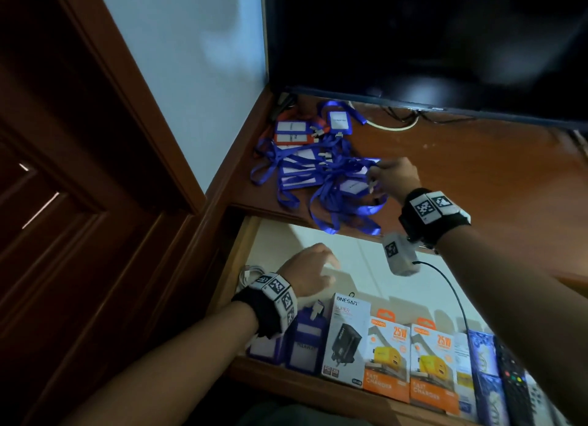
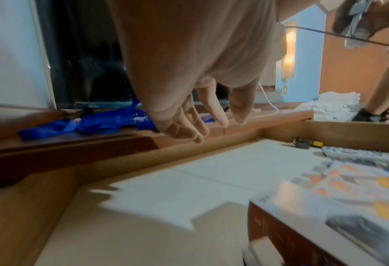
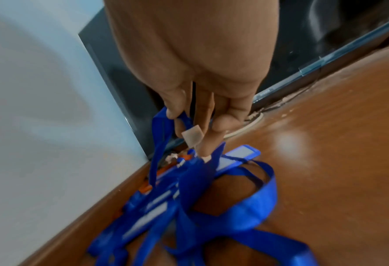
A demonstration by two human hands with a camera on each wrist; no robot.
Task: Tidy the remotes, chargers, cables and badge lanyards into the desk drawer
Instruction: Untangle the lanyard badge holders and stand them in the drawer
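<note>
Right wrist view: right hand point(image 3: 202, 115) pinches blue lanyard strap point(image 3: 164, 136).

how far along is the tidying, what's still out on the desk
Mostly done: charger boxes, remotes and two badge holders lie in the drawer. The right hand pinches a blue strap from the lanyard pile left on the desk. The left hand hovers open.

Left hand point(image 1: 310, 272) low and forward, palm down, fingers point(image 2: 184, 126) spread and relaxed, holding nothing, right arm stretched further ahead, right hand point(image 1: 393, 178) with its grip pinched, thumb and fingers point(image 3: 208, 126) curled together, banded wrists
</note>
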